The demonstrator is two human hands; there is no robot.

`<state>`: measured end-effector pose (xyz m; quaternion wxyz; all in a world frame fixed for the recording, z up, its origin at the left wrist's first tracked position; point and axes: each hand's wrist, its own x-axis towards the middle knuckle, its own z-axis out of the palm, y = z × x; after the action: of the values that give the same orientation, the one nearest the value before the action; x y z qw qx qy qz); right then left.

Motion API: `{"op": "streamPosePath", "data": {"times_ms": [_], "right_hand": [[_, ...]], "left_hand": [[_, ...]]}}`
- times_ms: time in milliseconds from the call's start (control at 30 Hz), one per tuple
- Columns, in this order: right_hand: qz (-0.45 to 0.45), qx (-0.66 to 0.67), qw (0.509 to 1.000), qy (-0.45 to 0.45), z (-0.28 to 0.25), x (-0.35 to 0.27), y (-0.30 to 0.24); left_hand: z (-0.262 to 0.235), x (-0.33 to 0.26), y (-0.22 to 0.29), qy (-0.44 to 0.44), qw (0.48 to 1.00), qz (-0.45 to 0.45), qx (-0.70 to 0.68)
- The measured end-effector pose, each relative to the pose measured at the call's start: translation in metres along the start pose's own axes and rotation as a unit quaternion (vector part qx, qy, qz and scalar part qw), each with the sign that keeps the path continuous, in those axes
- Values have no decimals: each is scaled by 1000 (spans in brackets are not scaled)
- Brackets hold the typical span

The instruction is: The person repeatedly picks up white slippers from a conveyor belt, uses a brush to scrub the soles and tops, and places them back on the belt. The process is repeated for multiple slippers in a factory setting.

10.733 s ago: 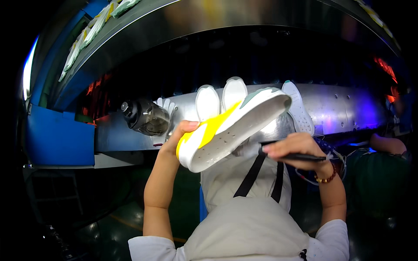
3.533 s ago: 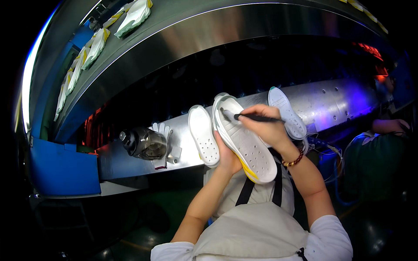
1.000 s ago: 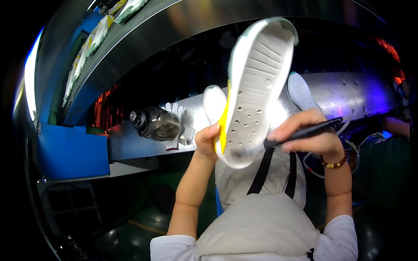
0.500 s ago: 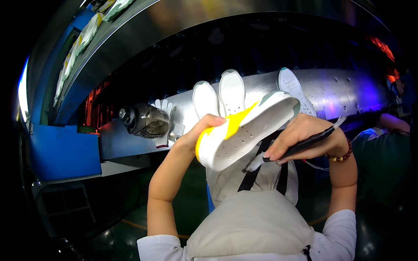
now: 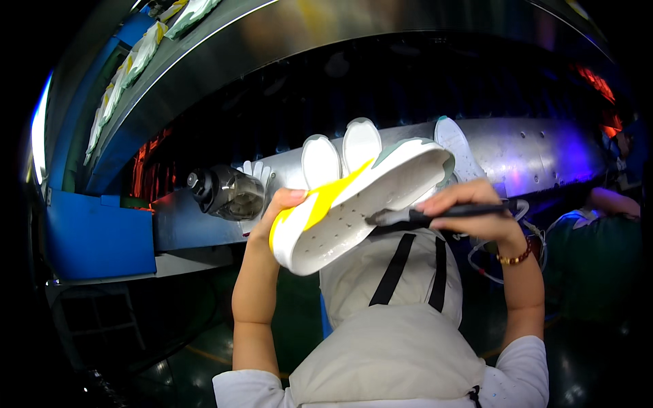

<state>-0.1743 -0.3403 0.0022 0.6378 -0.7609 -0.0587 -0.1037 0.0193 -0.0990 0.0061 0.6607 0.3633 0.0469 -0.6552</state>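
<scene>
My left hand [image 5: 273, 212] grips the left end of a white shoe sole [image 5: 326, 234] with a yellow band and grey-green patches at its far end. The sole is tilted, its hollow inside turned toward me, with small holes and a wet-looking shine on its floor. In my right hand [image 5: 473, 214] is a brush [image 5: 449, 212] with a black handle, fingers closed round it. Its pale bristles reach into the sole and appear to touch the inner surface. A tube or cable [image 5: 541, 234] hangs by my right wrist.
White soles [image 5: 321, 163], [image 5: 362, 144] and another sole [image 5: 457, 144] lie on the metal ledge [image 5: 537, 153] behind my hands. Left of them stand a dark clear bottle [image 5: 231, 194] and a white glove [image 5: 255, 168]. A blue box [image 5: 102, 238] is at far left; another person's arm [image 5: 612, 204] shows at right.
The sole has moved left and slightly down, turning more open toward me. The brush has gone from below the sole's edge to inside it, its handle now nearly level.
</scene>
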Motion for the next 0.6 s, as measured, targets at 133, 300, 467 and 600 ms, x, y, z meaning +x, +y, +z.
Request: {"op": "streamPosePath", "data": {"times_ms": [133, 300, 467, 600], "right_hand": [[-45, 13, 996, -77, 3, -6, -29], [0, 20, 996, 88, 19, -3, -30], [66, 29, 980, 184, 35, 22, 1], [30, -27, 983, 179, 50, 14, -5]], "left_hand": [[-26, 0, 3, -181, 975, -1, -130], [7, 57, -37, -212, 934, 240, -158], [20, 82, -61, -256, 921, 166, -241], [25, 80, -56, -202, 931, 221, -209]]}}
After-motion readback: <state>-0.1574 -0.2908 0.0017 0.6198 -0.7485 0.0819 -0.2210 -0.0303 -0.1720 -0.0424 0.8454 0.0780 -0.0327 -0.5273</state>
